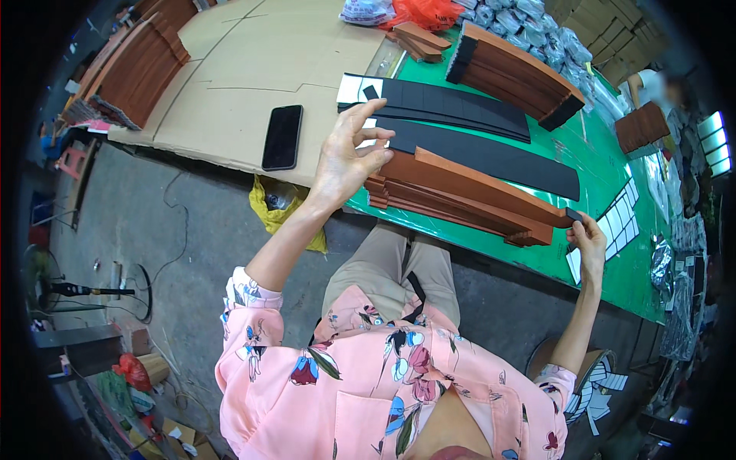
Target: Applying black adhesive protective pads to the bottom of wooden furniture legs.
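Note:
A reddish-brown wood-grain moulding (468, 195) lies along the near edge of the green table in front of me. My right hand (589, 244) is at its right end, thumb and finger closed on a small black pad (572, 216) against the end corner. My left hand (346, 159) hovers by the moulding's left end, fingers bent and apart. Close to its index fingertip is another small black piece (371, 93); whether they touch, I cannot tell. Long black strips (491, 157) lie just behind the moulding, with a stack of black strips (460, 110) farther back.
Another brown moulding with black ends (517, 73) stands at the back. A phone (282, 138) lies on the cardboard (253, 69) to the left, near stacked brown mouldings (142, 73). White pad sheets (617, 222) lie at right. Wrapped bundles (529, 27) and a person's arm (635, 88) show beyond.

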A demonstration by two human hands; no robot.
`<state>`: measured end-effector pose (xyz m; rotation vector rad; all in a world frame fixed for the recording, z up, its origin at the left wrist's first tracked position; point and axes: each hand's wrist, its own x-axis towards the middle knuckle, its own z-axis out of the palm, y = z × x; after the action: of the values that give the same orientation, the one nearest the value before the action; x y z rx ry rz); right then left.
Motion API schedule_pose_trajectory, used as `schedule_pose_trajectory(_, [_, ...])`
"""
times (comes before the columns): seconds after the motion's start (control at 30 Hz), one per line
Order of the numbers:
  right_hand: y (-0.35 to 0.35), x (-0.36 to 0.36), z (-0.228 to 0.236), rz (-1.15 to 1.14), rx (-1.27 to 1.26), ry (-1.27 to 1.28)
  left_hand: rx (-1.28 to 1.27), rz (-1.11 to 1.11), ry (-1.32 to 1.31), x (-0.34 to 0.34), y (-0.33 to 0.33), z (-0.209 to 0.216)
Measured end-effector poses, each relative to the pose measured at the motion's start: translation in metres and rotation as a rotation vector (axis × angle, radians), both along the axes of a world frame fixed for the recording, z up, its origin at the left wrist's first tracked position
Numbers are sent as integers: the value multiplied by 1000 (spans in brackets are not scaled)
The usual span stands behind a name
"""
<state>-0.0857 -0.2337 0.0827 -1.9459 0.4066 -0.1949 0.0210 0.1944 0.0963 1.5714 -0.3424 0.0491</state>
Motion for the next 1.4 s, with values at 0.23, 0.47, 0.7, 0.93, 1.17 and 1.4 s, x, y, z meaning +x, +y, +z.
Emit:
schedule_pose_trajectory(0.23, [5, -7, 4, -53, -38, 39, 80, -10, -155, -3, -1, -1])
schedule_pose_trajectory(0.47, [16, -2, 7, -61, -106, 52, 139, 88, -408, 2, -1, -15])
schedule_pose_trajectory(0.7, [21, -1, 22, -164, -427, -261, 54, 100, -329, 2, -6, -20])
schedule_pose_trajectory(0.93, [189, 56, 63, 516, -631, -469, -101, 4, -234, 6, 1, -34])
schedule_pose_trajectory(1.17, [256, 104, 61, 792, -842, -596, -381, -87, -139, 7, -2, -39])
schedule_pose_trajectory(1.4, [269, 109, 69, 889, -946, -509, -415, -78, -126, 10, 2, -42])
